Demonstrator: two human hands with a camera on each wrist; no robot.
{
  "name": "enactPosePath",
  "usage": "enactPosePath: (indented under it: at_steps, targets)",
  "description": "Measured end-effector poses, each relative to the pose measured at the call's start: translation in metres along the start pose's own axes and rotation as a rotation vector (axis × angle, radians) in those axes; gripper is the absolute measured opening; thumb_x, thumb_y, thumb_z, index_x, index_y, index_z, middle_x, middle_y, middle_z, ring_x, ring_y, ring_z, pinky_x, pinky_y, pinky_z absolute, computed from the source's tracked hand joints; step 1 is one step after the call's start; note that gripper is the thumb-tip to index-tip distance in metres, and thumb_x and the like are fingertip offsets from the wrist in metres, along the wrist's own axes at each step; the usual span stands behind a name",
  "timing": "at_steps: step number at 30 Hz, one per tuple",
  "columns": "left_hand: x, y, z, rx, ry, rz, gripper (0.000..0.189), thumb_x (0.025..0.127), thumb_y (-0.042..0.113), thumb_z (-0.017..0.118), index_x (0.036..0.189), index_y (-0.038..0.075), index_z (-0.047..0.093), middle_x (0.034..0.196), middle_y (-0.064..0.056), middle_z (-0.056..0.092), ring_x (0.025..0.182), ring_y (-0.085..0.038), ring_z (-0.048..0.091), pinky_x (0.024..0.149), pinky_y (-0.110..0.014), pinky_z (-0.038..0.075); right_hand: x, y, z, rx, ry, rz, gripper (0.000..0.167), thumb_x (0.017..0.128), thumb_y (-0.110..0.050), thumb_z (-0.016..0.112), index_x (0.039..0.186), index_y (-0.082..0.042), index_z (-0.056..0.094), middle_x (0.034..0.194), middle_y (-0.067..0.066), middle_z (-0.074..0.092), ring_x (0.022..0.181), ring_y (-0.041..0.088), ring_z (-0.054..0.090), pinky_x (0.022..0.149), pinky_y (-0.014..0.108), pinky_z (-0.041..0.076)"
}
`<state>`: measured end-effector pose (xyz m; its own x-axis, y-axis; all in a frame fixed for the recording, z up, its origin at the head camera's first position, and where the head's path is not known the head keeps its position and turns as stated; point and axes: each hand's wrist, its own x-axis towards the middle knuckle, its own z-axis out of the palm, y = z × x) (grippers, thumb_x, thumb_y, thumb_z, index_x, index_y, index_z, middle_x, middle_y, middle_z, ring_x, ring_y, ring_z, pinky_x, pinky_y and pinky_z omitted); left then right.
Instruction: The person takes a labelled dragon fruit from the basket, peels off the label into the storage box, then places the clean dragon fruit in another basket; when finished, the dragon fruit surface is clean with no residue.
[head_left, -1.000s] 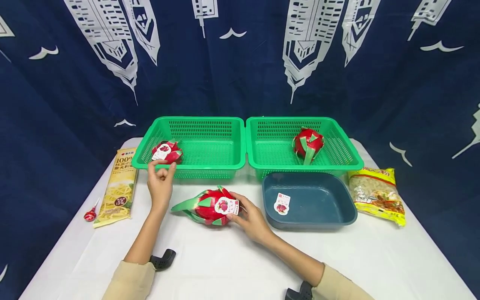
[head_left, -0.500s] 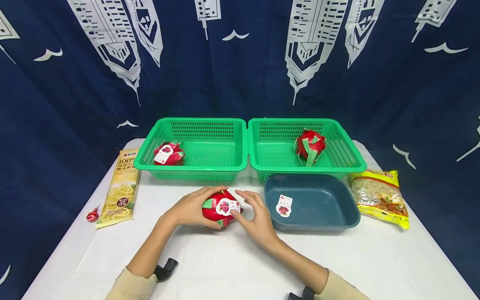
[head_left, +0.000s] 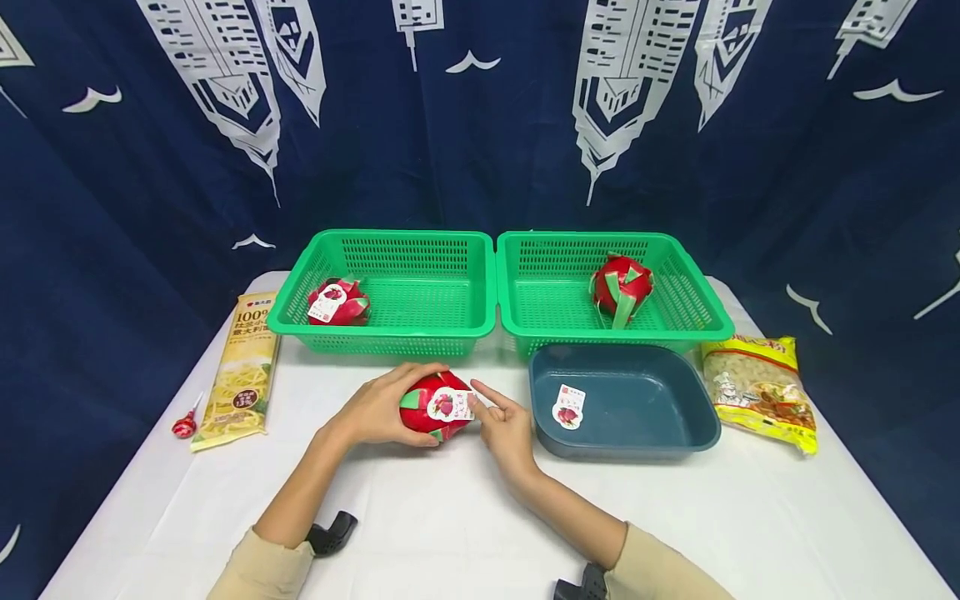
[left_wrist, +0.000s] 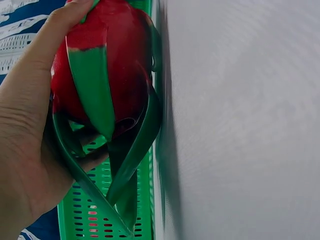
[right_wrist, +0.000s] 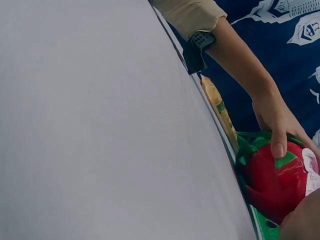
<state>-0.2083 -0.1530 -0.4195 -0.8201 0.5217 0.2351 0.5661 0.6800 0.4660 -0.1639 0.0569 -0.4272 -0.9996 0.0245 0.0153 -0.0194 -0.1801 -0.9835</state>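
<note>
My left hand (head_left: 382, 406) grips a red dragon fruit (head_left: 427, 398) with green leaf tips, low over the white table, fingers over its top and thumb in front. Its long green leaves (left_wrist: 100, 165) trail below the palm in the left wrist view. A white label (head_left: 450, 405) with a fruit picture faces up on its right side. My right hand (head_left: 510, 429) is at that side, thumb tip at the label's right end, index finger extended and apart from the thumb. In the right wrist view, part of this hand covers the fruit's lower right.
Two green baskets (head_left: 405, 332) (head_left: 615, 335) stand at the back, one dragon fruit (head_left: 339, 302) (head_left: 622, 287) in each. A blue-grey bin (head_left: 637, 450) has a similar label (head_left: 568, 407) inside. Noodle packet (head_left: 238, 375) and lollipop (head_left: 184, 425) lie left, a yellow bag (head_left: 757, 387) right.
My left hand has come from the left basket's front rim onto the dragon fruit. My right hand has loosened from its side, the thumb staying by the label.
</note>
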Motion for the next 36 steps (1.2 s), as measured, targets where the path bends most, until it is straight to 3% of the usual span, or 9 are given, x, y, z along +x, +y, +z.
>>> enactPosePath:
  at_steps: [5, 9, 16, 21, 24, 28, 32, 34, 36]
  targets:
    - [0.0, -0.001, 0.0, 0.004, 0.0, -0.009, 0.092, 0.056, 0.065, 0.076, 0.136, 0.046, 0.035, 0.122, 0.017, 0.046, 0.1, -0.005, 0.05, 0.074, -0.032, 0.048, 0.008, 0.018, 0.004, 0.091, 0.079, -0.002, 0.027, 0.084, -0.009, 0.068, 0.107, 0.005, 0.066, 0.046, -0.006, 0.029, 0.04, 0.003, 0.024, 0.04, 0.017, 0.018]
    - [0.001, -0.002, -0.001, 0.009, 0.003, -0.012, 0.093, 0.055, 0.065, 0.076, 0.136, 0.044, 0.036, 0.121, 0.016, 0.046, 0.098, -0.006, 0.051, 0.073, -0.032, 0.048, 0.009, 0.015, 0.004, 0.089, 0.089, 0.006, 0.027, 0.083, -0.012, 0.069, 0.102, 0.007, 0.066, 0.048, -0.006, 0.03, 0.041, 0.003, 0.024, 0.041, 0.018, 0.019]
    - [0.002, 0.0, 0.001, -0.036, -0.027, -0.035, 0.092, 0.055, 0.065, 0.076, 0.134, 0.05, 0.033, 0.12, 0.019, 0.045, 0.097, -0.005, 0.05, 0.071, -0.03, 0.047, -0.009, -0.013, -0.003, 0.068, -0.048, 0.052, 0.024, 0.086, -0.008, 0.065, 0.099, 0.011, 0.064, 0.05, -0.005, 0.026, 0.044, 0.005, 0.022, 0.044, 0.02, 0.017]
    - [0.003, 0.004, 0.002, -0.026, -0.043, -0.024, 0.091, 0.056, 0.066, 0.075, 0.135, 0.049, 0.032, 0.119, 0.019, 0.046, 0.099, -0.006, 0.05, 0.072, -0.03, 0.048, -0.023, -0.051, -0.029, 0.012, -0.148, -0.066, 0.016, 0.087, -0.004, 0.062, 0.095, 0.009, 0.063, 0.051, -0.005, 0.029, 0.047, 0.006, 0.026, 0.044, 0.021, 0.02]
    - [0.005, 0.005, 0.002, -0.011, -0.025, -0.034, 0.091, 0.056, 0.066, 0.074, 0.134, 0.05, 0.032, 0.12, 0.018, 0.046, 0.101, -0.008, 0.05, 0.071, -0.03, 0.049, -0.013, -0.087, -0.068, -0.116, -0.153, -0.138, 0.013, 0.088, -0.005, 0.062, 0.093, 0.006, 0.064, 0.051, -0.005, 0.032, 0.047, 0.007, 0.028, 0.043, 0.022, 0.023]
    - [0.006, 0.003, 0.003, -0.016, -0.028, -0.05, 0.09, 0.056, 0.067, 0.074, 0.133, 0.052, 0.031, 0.121, 0.018, 0.046, 0.104, -0.009, 0.05, 0.072, -0.031, 0.05, 0.02, -0.114, -0.134, -0.453, -0.175, -0.137, 0.022, 0.089, -0.016, 0.063, 0.098, 0.003, 0.065, 0.05, -0.006, 0.03, 0.046, 0.007, 0.025, 0.04, 0.026, 0.023]
    - [0.005, 0.002, 0.004, -0.022, -0.034, -0.056, 0.091, 0.055, 0.068, 0.074, 0.133, 0.053, 0.03, 0.121, 0.016, 0.046, 0.104, -0.01, 0.05, 0.072, -0.032, 0.05, 0.049, -0.108, -0.183, -0.747, -0.336, 0.028, 0.03, 0.091, -0.022, 0.06, 0.104, 0.005, 0.064, 0.049, -0.006, 0.031, 0.044, 0.008, 0.024, 0.042, 0.026, 0.025]
    - [0.004, 0.002, 0.004, -0.028, -0.034, -0.056, 0.091, 0.055, 0.067, 0.074, 0.134, 0.052, 0.03, 0.121, 0.016, 0.046, 0.104, -0.011, 0.05, 0.073, -0.033, 0.05, 0.06, -0.099, -0.197, -0.811, -0.426, 0.099, 0.029, 0.091, -0.021, 0.06, 0.104, 0.005, 0.064, 0.05, -0.005, 0.038, 0.046, 0.007, 0.028, 0.045, 0.025, 0.029]
    - [0.005, 0.002, 0.005, -0.035, -0.038, -0.056, 0.092, 0.055, 0.066, 0.075, 0.134, 0.051, 0.031, 0.121, 0.015, 0.046, 0.104, -0.012, 0.05, 0.073, -0.034, 0.05, 0.068, -0.088, -0.205, -0.853, -0.486, 0.109, 0.027, 0.091, -0.019, 0.059, 0.102, 0.005, 0.065, 0.056, -0.006, 0.049, 0.052, 0.005, 0.038, 0.051, 0.024, 0.035]
